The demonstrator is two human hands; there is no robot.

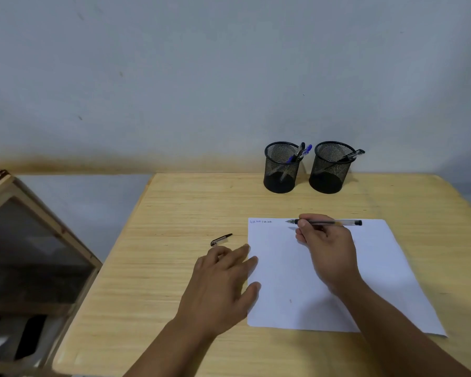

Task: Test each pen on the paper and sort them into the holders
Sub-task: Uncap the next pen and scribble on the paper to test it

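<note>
A white sheet of paper [378,270] lies on the wooden table [174,213], with small scribbles near its top left corner. My right hand [326,248] grips a clear black pen [343,222], uncapped, its tip pointing left over the paper's top edge. My left hand [223,281] rests flat with straight fingers, touching the paper's left edge. The pen's cap [220,240] lies on the table just beyond my left fingers. Two black mesh holders stand at the back: the left holder [280,170] has several pens, some blue; the right holder [331,170] has a black pen.
A wooden cabinet with a dark glass panel [30,254] stands left of the table, below its level. A grey wall [229,77] rises right behind the holders. The table's left edge runs close to my left forearm.
</note>
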